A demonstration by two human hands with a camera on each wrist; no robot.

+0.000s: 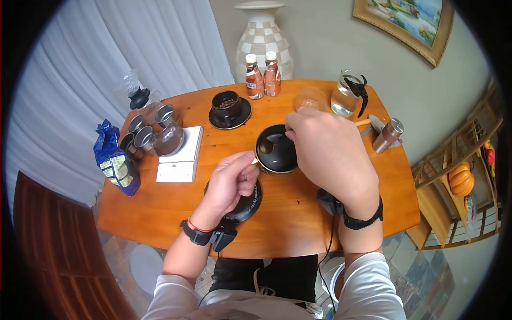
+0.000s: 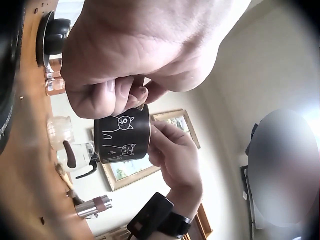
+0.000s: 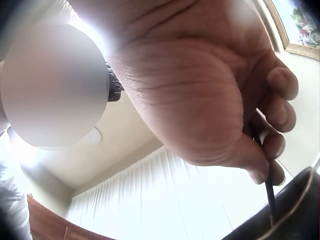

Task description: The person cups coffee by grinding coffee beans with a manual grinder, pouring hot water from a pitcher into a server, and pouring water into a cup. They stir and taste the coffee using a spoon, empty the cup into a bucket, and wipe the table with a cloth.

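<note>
A black cup [image 1: 277, 160] with a gold rim and white cat drawings is held up above the table by my left hand [image 1: 230, 182], whose fingers and thumb pinch its handle. In the left wrist view the cup [image 2: 122, 135] hangs in front of my right hand [image 2: 175, 155]. My right hand [image 1: 333, 152] is over the cup's right side. Seen from the right wrist, its thumb and fingertips pinch a thin dark spoon handle [image 3: 270, 197] that runs down into the cup; the lower end is hidden there. A black saucer [image 1: 250, 207] with white lettering lies below my left hand.
Behind stand a black cup of beans [image 1: 226, 106] on its saucer, two bottles [image 1: 255, 77] and a glass pitcher [image 1: 345, 96]. A white scale [image 1: 178, 169], metal cups [image 1: 144, 137] and a blue bag [image 1: 114, 160] are left; a metal grinder [image 1: 388, 136] is right.
</note>
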